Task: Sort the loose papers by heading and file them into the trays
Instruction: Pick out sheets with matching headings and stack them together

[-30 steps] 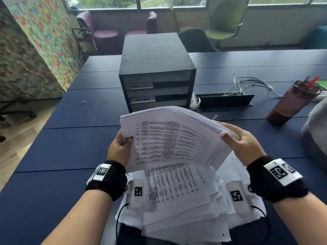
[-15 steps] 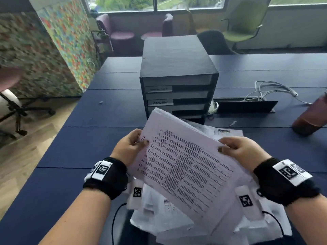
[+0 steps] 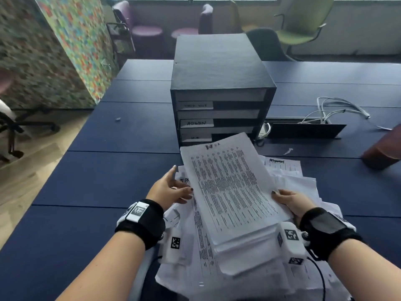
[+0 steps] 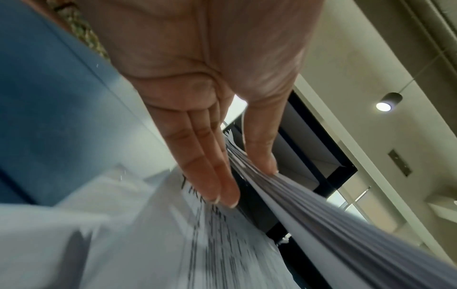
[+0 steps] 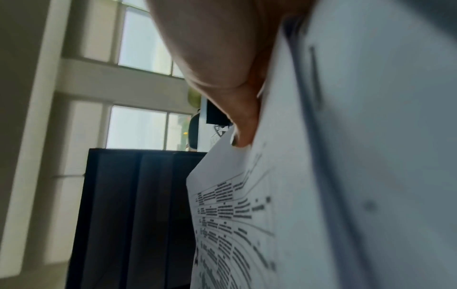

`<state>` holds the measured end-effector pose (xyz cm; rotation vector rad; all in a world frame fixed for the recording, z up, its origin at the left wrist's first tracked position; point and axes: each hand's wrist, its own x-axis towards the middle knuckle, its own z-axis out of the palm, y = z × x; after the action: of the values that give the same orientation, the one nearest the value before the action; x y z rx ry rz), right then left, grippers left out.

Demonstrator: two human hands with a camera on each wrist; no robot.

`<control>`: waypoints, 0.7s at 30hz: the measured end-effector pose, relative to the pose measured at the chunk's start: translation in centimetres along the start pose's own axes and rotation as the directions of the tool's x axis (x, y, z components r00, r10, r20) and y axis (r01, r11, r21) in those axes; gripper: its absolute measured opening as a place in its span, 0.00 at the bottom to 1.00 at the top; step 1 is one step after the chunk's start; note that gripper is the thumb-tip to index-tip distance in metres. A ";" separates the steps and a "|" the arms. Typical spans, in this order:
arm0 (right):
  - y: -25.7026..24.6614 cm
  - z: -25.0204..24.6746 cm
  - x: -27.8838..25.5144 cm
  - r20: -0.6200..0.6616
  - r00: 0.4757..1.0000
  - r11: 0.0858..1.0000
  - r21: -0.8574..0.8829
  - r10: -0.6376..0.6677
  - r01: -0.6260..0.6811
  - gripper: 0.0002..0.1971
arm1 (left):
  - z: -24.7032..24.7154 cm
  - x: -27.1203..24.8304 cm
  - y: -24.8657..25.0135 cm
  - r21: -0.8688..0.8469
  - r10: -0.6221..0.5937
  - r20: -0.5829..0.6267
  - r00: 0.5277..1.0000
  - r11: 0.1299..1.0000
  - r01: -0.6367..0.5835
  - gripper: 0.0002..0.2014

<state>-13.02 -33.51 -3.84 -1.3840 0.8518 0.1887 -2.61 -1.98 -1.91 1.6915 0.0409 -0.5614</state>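
Far to your left, off the dark blue table point(image 3: 112, 170), stand a colourful patterned panel point(image 3: 82, 40) and the legs of an office chair point(image 3: 19, 127); neither matters here.

Your left hand point(image 3: 168, 191) is open. The fingers lie straight along the left edge of the lifted stack of papers point(image 3: 230, 192), and the left wrist view shows the thumb point(image 4: 259, 140) on top of the fanned edges with the fingers point(image 4: 210, 176) beneath, steadying them, not clamping them.

That stack sits tilted between your hands, just in front of the black tray unit point(image 3: 219, 83) with its labelled slots. One label point(image 3: 196, 123) reads ADMIN; the other two are too blurred to read. The top sheet carries a heading point(image 3: 213, 146) I cannot make out. Under the stack a loose heap of sheets point(image 3: 293, 183) spreads across the table toward you.

Your right hand point(image 3: 290, 202) grips the stack's right edge, thumb on top and fingers hidden under the paper.

The stack looks thick enough to have real weight, yet it will bow in the middle and the sheets will slide over one another. Hold it at both long edges near the middle, thumbs pressing down, and square it before sliding anything into a slot.

Further right lie a cable tray flap point(image 3: 303, 130), white cables point(image 3: 338, 107) and a dark cup point(image 3: 382, 148), well clear of the papers.
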 end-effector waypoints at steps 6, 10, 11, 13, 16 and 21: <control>-1.4 1.9 1.9 -0.029 1.000 0.990 0.144 -0.012 0.016 0.09 | 1.0 -0.4 -0.2 -0.218 -0.082 0.071 0.994 0.971 0.096 0.20; -3.0 3.7 3.5 -0.041 0.999 0.988 0.147 -0.031 0.037 0.12 | 0.9 -0.6 0.0 -0.150 -0.132 0.139 0.982 0.977 0.152 0.19; -3.4 4.2 4.0 -0.053 0.998 0.991 0.128 -0.041 0.048 0.14 | 0.8 -0.5 0.0 -0.137 -0.144 0.165 0.976 0.976 0.167 0.20; -4.3 4.9 4.6 -0.081 0.995 0.991 0.123 -0.049 0.059 0.15 | 0.9 -0.3 0.1 -0.150 -0.163 0.224 0.961 0.968 0.199 0.18; -5.9 5.8 4.8 -0.109 0.991 0.996 0.000 -0.084 0.084 0.14 | 1.2 0.6 0.8 -0.194 -0.173 0.225 0.959 0.957 0.218 0.12; -7.2 5.5 4.1 -0.061 0.991 0.971 -0.202 0.117 -0.127 0.17 | 1.4 3.6 1.6 -0.228 -0.207 0.106 0.973 0.947 0.226 0.09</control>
<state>-3.65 -31.63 -1.03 -1.5347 0.9803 0.3476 0.60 -4.64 -1.92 1.4365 0.2301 -0.7588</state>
